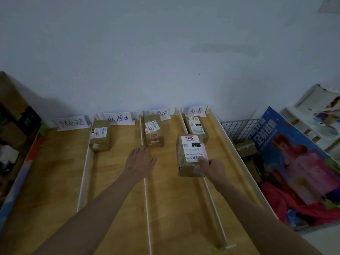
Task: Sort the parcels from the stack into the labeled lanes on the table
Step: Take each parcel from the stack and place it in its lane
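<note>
My right hand (211, 167) grips the near end of a brown parcel (190, 155) with a white shipping label, held over the white divider between the third and fourth lanes. My left hand (139, 159) hovers flat, fingers straight, above the divider between the second and third lanes, holding nothing. The wooden table (55, 172) is split by white dividers into lanes with handwritten paper labels (70, 123) at the far end. One parcel (100, 135) lies in the second lane, one (153, 131) in the third, one (196, 127) in the fourth. The first lane holds no parcel.
Cardboard boxes (12, 122) stand stacked at the left edge. Right of the table are a wire basket (239, 129), a blue printed box (294, 162), red cloth (298, 205) and white shelving (316, 116). A plain wall rises behind the lanes.
</note>
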Demonstrator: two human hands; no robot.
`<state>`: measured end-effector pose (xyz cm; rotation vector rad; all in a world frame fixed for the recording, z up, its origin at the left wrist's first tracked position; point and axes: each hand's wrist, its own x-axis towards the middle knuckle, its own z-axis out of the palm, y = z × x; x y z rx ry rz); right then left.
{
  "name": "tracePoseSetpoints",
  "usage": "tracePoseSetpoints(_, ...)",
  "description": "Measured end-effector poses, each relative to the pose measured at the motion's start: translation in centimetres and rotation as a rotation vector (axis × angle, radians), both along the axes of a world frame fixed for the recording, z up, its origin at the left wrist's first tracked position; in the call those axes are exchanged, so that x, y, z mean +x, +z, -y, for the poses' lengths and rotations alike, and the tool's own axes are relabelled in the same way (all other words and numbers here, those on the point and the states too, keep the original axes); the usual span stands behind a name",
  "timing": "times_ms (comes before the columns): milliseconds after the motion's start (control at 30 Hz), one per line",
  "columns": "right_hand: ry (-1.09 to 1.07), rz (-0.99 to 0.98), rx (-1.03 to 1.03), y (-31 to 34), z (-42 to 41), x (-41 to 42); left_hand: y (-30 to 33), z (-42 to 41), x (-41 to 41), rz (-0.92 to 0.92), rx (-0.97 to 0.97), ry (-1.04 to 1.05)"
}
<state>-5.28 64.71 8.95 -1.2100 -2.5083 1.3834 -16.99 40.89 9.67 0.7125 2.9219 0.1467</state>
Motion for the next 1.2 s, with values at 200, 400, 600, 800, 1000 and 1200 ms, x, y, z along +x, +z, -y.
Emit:
tracePoseSetpoints(200, 0.06, 0.025, 0.013, -2.1, -1.9, -5.7, -1.4, -2.2, -4.3, 0.009, -0.03, 0.032)
tracePoseSetpoints(400, 0.088, 0.045, -0.015, -4.1, -4.6, -12.5, -3.0, -5.0, -8.5, -0.01, -0.068, 0.074)
tracePoseSetpoints(600, 0.152, 0.049, -0.038, -6.8, -6.5, -19.0, -4.7, -7.4, -12.3, -0.034, -0.082, 0.09)
tracePoseSetpoints(800, 0.204, 0.097, -0.056, -9.4, -7.1, -24.3, -7.1, -8.0, -15.0, -0.023, -0.068, 0.133)
tracePoseSetpoints(1000, 0.199, 0.127, 0.003, -12.0, -6.7, -27.9, -9.3, -7.6, -16.0, 0.024, -0.114, 0.182)
tracePoseSetpoints(1200, 0.225, 0.185, -0.008, -13.7, -6.2, -28.5, -10.3, -6.8, -16.0, 0.047, -0.129, 0.198)
